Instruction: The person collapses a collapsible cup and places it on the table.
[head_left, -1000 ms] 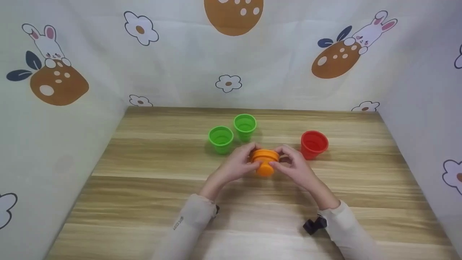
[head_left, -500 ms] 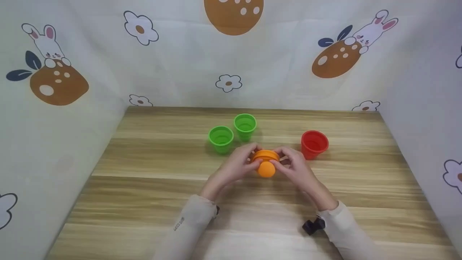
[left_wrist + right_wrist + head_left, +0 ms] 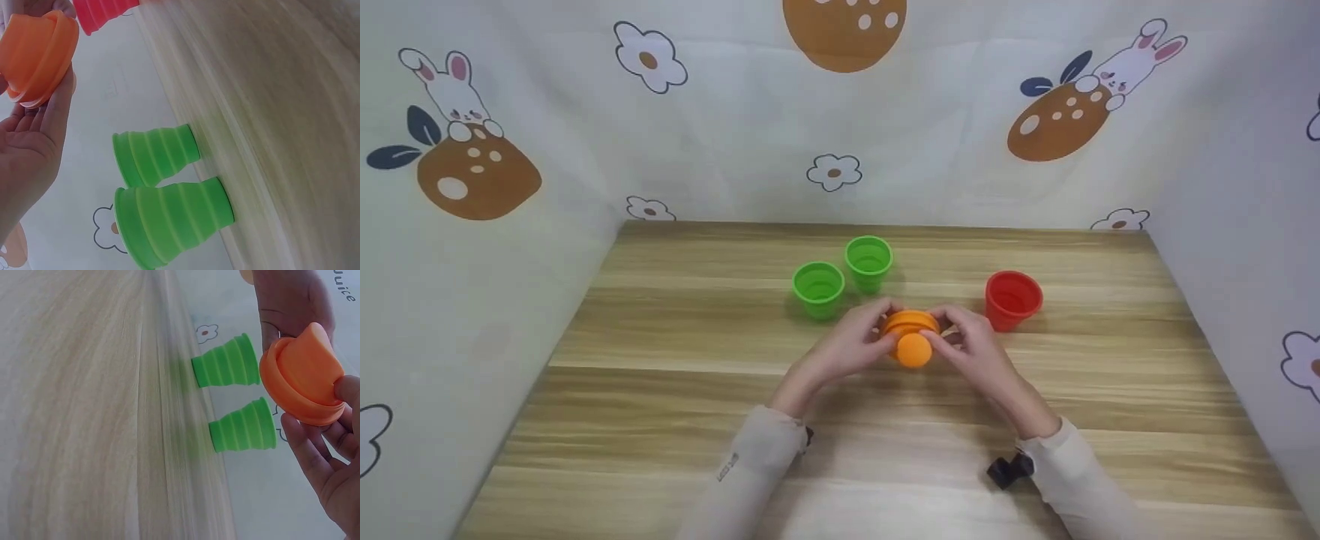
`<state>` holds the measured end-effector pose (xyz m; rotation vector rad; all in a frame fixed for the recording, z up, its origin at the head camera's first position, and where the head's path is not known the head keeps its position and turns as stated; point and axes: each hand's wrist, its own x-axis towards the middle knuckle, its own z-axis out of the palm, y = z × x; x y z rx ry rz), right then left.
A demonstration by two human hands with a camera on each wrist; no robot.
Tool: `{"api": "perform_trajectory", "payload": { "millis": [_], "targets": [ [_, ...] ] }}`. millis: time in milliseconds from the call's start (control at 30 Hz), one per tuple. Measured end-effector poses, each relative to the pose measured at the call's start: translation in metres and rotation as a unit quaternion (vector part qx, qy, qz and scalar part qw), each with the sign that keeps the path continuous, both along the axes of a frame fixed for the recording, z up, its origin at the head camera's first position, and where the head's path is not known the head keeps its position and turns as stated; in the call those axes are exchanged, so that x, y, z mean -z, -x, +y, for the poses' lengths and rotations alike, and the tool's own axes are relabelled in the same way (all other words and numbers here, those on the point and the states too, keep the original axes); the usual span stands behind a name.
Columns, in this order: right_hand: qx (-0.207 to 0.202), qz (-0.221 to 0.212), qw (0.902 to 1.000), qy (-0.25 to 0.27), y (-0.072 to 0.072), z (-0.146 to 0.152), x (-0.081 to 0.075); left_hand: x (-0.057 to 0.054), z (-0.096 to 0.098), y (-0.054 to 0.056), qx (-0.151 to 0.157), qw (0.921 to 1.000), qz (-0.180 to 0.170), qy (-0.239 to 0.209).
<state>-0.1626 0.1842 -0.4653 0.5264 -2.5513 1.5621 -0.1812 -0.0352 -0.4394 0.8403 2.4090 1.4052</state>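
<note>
Both hands hold an orange collapsible cup (image 3: 914, 350) above the table, its base turned toward the person. The cup is partly folded: in the right wrist view the orange cup (image 3: 309, 365) has a wide ringed rim with a narrower, tilted section standing out of it. My left hand (image 3: 853, 341) grips its left side, thumb near the base and fingers at the rim. On the opposite side my right hand (image 3: 976, 344) holds it the same way. Just beyond the left hand stand two green cups (image 3: 819, 289) (image 3: 869, 262), upright and extended.
A red cup (image 3: 1012, 300) stands upright to the right of the right hand. The wood-patterned table (image 3: 660, 420) meets a printed cloth backdrop (image 3: 735, 112) at the back and sides. A black wrist camera (image 3: 1011, 470) sits at the right sleeve.
The orange cup has tilted in the hands, so its round base now faces the person more fully. Both hands stay nearly in place. The green and red cups have not moved.
</note>
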Motion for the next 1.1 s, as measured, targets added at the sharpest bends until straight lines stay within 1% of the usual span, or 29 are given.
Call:
{"api": "perform_trajectory", "payload": {
  "millis": [133,367,500,633,767,900,1000,1100],
  "targets": [
    [-0.001,-0.003,1.0,0.009,0.0,0.0,-0.001,-0.001,-0.002,0.0,0.002,0.9999,-0.012,-0.006],
    [-0.007,-0.019,0.9994,0.029,0.0,0.001,0.0,-0.002,-0.001,0.0,-0.012,0.9997,-0.021,0.0],
    [-0.017,-0.021,0.999,0.036,0.0,0.001,0.0,-0.001,-0.001,0.001,-0.014,0.9998,-0.01,-0.006],
    [-0.038,-0.027,0.9979,0.045,0.0,0.004,0.0,0.0,0.0,0.002,-0.016,0.9998,0.003,-0.007],
    [-0.071,-0.041,0.9948,0.06,0.0,0.008,0.001,0.001,-0.001,0.002,-0.026,0.9996,0.001,-0.007],
    [-0.1,-0.051,0.9903,0.082,-0.001,0.011,-0.001,0.001,-0.001,0.003,-0.031,0.9994,-0.006,-0.015],
    [-0.111,-0.059,0.9871,0.099,-0.001,0.011,-0.002,0.0,-0.001,0.003,-0.03,0.9993,-0.007,-0.02],
    [-0.11,-0.066,0.9863,0.104,-0.001,0.011,-0.002,0.001,-0.002,0.003,-0.029,0.9993,-0.009,-0.021]
  ]
}}
